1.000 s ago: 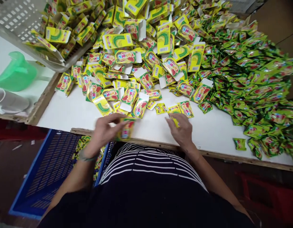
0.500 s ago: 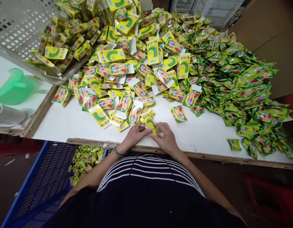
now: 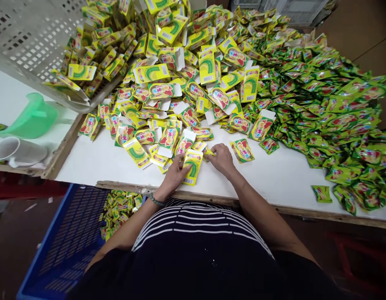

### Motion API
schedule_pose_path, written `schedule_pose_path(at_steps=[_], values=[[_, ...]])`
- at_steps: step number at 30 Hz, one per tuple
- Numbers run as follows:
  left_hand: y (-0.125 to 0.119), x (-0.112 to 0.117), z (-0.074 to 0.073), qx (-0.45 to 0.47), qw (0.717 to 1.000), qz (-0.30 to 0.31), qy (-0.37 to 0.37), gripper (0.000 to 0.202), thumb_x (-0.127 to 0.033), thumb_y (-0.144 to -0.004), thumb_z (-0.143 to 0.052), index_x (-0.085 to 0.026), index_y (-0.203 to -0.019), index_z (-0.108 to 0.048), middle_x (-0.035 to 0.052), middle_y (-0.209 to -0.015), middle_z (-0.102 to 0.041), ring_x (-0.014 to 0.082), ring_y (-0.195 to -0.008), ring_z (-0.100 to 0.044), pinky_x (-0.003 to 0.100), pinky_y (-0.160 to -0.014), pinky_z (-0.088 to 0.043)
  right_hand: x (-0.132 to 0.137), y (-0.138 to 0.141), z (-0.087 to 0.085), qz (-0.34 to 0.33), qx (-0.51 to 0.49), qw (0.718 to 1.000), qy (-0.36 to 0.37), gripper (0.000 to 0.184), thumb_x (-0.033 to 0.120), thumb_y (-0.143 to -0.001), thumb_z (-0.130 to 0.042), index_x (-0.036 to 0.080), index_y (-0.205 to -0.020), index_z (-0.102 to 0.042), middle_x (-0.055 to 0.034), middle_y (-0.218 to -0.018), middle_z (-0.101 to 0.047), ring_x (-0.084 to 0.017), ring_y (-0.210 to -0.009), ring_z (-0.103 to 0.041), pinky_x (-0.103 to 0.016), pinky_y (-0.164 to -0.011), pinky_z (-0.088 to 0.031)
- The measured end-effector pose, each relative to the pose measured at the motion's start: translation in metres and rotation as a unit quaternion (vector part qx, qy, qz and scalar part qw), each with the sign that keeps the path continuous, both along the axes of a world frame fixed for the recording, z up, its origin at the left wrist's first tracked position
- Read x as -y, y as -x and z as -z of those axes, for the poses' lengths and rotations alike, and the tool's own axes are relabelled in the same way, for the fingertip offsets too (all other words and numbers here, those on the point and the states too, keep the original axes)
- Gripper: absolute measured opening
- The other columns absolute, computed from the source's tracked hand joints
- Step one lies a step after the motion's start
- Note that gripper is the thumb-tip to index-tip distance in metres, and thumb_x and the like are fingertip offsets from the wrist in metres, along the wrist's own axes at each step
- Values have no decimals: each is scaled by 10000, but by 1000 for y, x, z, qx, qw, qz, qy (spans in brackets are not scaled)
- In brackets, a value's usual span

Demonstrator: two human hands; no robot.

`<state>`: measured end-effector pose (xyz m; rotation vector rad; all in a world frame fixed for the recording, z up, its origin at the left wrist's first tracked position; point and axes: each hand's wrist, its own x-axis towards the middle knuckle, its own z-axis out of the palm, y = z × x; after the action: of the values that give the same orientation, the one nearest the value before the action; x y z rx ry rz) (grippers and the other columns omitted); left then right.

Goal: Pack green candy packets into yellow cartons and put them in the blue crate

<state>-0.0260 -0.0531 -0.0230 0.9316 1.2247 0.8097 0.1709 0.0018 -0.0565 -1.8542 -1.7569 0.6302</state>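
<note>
My left hand (image 3: 174, 177) is closed around a small yellow carton (image 3: 193, 166) with a green curved print and a barcode, held upright just above the table's front edge. My right hand (image 3: 223, 159) is to its right, thumb and fingers pinched on the edge of a small yellow-green packet (image 3: 208, 154), partly hidden by the fingers. Beyond the hands lies a pile of printed cartons (image 3: 168, 139), many with white flaps raised. A flat carton (image 3: 242, 150) lies alone to the right of my right hand.
A big heap of green candy sachets (image 3: 330, 112) covers the right side. A grey perforated crate (image 3: 30, 58) spills cartons at back left. The left side has a green scoop (image 3: 36, 118) and white cup (image 3: 24, 151). Below the wooden edge stands a blue basket (image 3: 64, 233) holding packed cartons.
My hands, together on one carton before, have moved apart. The left keeps a carton, turned more upright; the right has gone forward to a small packet. The view has shifted slightly left.
</note>
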Motion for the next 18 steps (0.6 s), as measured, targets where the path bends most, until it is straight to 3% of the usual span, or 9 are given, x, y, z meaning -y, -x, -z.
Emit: schedule_pose_path(at_steps=[3,7,9,11,14,16,18], values=[[-6,-2,-1,-42,997,43,-54,469,-421,-841,-617,-185,-1234,-516,44,-932,-669,175,-836,-638,303,-758,-514,18,-10,-7,32,-97,994,31,278,475,-751,-657,230,-748,-528,10,-646,-580,-179,-636,-531,-306,-602,-414],[-15,-4,-5,-183,967,126,-126,540,-523,-849,-588,-209,-1285,-523,66,-1026,-624,213,-929,-604,347,-832,-495,40,-11,-21,38,-256,965,46,366,549,-742,-636,217,-880,-569,5,-697,-640,-176,-638,-583,-300,-585,-456],[-18,-4,-9,-274,928,179,-179,670,-591,-765,-666,-197,-1288,-526,109,-1147,-581,257,-1008,-587,391,-879,-488,46,-13,-25,38,-272,961,31,360,536,-761,-627,209,-910,-612,-1,-726,-656,-168,-652,-589,-299,-607,-475],[-20,-4,-14,-371,868,227,-239,794,-615,-697,-722,-158,-1312,-516,166,-1228,-525,304,-1060,-560,436,-908,-476,46,-28,-26,65,-252,966,0,352,532,-768,-634,206,-900,-645,-4,-736,-662,-161,-664,-583,-295,-623,-481],[-23,-7,-23,-476,778,271,-306,919,-587,-695,-741,-88,-1403,-435,235,-1273,-482,361,-1134,-504,483,-958,-437,33,-79,-24,179,-225,956,-61,400,573,-772,-607,192,-889,-634,-20,-770,-664,-158,-694,-581,-297,-641,-485],[-27,-8,-28,-514,737,295,-325,966,-589,-681,-750,-72,-1425,-413,248,-1280,-483,383,-1159,-476,492,-973,-415,19,-122,-22,273,-170,945,-60,446,632,-794,-516,191,-806,-583,-8,-663,-595,-144,-613,-518,-296,-580,-451],[-32,-7,-33,-532,709,331,-325,953,-584,-662,-767,-82,-1405,-443,235,-1250,-516,381,-1137,-480,485,-957,-416,4,-158,-18,286,-136,947,-51,438,635,-814,-462,210,-726,-519,24,-533,-459,-138,-548,-416,-307,-514,-381]])
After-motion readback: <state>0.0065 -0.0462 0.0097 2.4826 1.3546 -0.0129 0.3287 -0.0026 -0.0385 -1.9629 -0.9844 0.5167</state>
